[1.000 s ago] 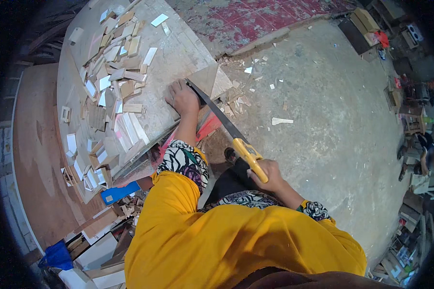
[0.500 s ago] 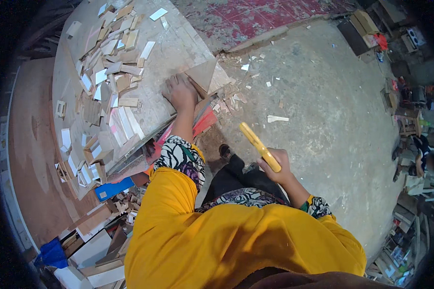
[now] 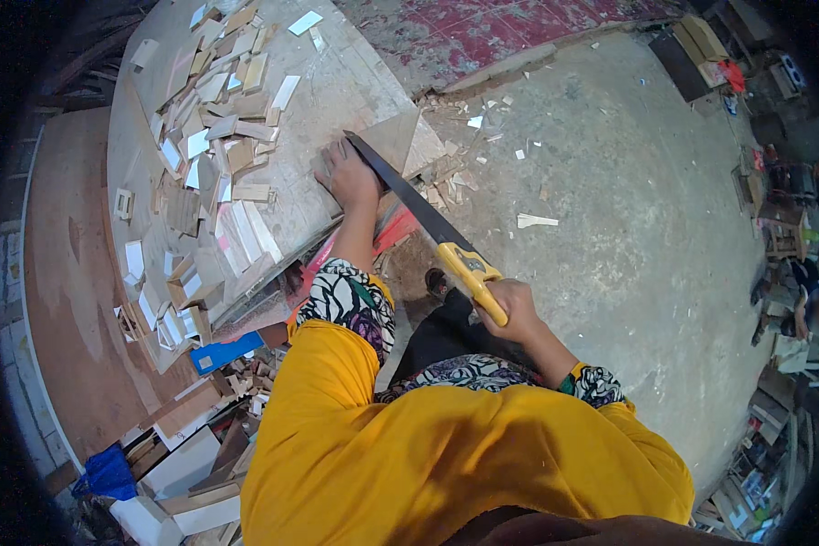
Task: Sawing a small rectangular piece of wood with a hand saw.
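Note:
My right hand [image 3: 511,311] is wrapped round the yellow handle of a handsaw [image 3: 419,207]. Its dark blade reaches up and left over the corner of the worktable [image 3: 323,91], the tip close beside the fingers of my left hand [image 3: 350,176]. That hand lies palm down at the table's edge, fingers stretched out and partly spread. A flat, brownish triangular wood piece [image 3: 393,138] is just to the right of the blade. Whether the teeth touch the wood, I cannot tell. Whatever is under my left palm is hidden.
Many small wood offcuts [image 3: 237,127] cover the table's left side. A long brown board [image 3: 73,273] stands further left. Scraps [image 3: 537,220] are scattered over the concrete floor [image 3: 610,200]. Offcuts are heaped below the table near a blue bag [image 3: 105,471]. Clutter and a seated person are far right.
The saw has swung so its blade, seen edge-on before, now shows its broad side and points at the table corner. My right hand has moved slightly left; my left hand stays in place.

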`<state>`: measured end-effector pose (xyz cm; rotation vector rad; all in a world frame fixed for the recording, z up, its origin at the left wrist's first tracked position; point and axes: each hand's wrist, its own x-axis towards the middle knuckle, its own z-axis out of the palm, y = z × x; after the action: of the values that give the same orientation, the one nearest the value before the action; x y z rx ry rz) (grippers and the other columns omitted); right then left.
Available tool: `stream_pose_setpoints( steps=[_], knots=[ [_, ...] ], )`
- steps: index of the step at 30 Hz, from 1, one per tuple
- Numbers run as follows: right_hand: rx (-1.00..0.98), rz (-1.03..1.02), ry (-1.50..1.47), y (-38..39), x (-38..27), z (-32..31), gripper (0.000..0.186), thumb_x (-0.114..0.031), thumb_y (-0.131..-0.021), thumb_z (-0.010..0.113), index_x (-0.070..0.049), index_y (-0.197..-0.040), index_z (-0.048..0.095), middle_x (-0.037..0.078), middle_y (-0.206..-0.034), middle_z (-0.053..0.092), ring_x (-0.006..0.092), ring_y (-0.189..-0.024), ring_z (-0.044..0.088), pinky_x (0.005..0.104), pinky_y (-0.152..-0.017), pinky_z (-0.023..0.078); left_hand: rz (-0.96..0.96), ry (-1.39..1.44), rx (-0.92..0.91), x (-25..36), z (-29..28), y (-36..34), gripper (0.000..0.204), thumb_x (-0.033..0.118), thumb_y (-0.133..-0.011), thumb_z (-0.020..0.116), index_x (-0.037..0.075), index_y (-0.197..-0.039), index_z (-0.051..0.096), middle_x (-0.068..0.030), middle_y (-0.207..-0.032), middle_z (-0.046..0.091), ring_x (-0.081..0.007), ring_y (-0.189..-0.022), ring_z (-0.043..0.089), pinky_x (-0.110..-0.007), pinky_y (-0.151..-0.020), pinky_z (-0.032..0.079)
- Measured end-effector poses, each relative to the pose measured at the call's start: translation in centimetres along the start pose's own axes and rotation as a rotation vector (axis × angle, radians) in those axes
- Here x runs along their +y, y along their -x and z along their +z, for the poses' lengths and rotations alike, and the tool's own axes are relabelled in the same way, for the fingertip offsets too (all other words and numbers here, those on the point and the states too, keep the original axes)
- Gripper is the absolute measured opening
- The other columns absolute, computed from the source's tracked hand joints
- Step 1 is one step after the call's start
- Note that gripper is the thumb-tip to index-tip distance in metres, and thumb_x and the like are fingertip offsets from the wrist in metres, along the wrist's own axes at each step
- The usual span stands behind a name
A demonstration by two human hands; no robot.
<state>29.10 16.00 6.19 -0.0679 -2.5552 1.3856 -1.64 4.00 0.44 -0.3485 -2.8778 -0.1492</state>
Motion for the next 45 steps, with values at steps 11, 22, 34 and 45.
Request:
stream_pose_setpoints(
  steps=[11,22,34,45],
  knots=[
    [-0.03,0.092,-0.127,-0.2,0.1,-0.4,0.012,-0.014,-0.075,0.063,-0.005,-0.075,0.055,0.015,-0.063,0.053,0.0355,-0.058,0.055,0.0386,-0.053,0.044,-0.03,0.046,-0.038,0.4,-1.4,0.0,0.043,0.02,-0.085,0.049,0.009,-0.127,0.046,-0.01,-0.132,0.041,-0.0296,-0.129,0.032,-0.055,-0.103,0.019],
    [0.005,0.144,-0.163,-9.2,1.1,3.5,0.017,-0.022,-0.076,0.063,-0.005,-0.078,0.06,0.019,-0.069,0.058,0.0373,-0.065,0.058,0.0405,-0.057,0.045,-0.015,0.028,-0.064,-0.5,0.4,0.3,0.042,0.018,-0.085,0.045,0.007,-0.126,0.046,-0.0107,-0.132,0.039,-0.0287,-0.13,0.031,-0.057,-0.103,0.018],
    [0.086,0.177,-0.214,-9.6,2.4,5.1,0.019,-0.023,-0.077,0.064,-0.005,-0.079,0.058,0.019,-0.067,0.056,0.038,-0.062,0.057,0.0426,-0.055,0.044,-0.008,0.071,-0.042,-0.2,-0.3,0.1,0.039,0.018,-0.085,0.048,0.01,-0.123,0.049,-0.0084,-0.13,0.041,-0.0265,-0.126,0.035,-0.058,-0.102,0.018],
    [0.055,0.247,-0.183,-5.2,0.0,2.4,0.015,-0.019,-0.077,0.063,-0.005,-0.078,0.059,0.017,-0.069,0.057,0.0374,-0.062,0.057,0.0411,-0.055,0.043,0.023,0.075,-0.002,0.0,-1.1,0.7,0.04,0.02,-0.084,0.05,0.012,-0.123,0.049,-0.0072,-0.13,0.042,-0.024,-0.124,0.039,-0.059,-0.101,0.018]
  ],
)
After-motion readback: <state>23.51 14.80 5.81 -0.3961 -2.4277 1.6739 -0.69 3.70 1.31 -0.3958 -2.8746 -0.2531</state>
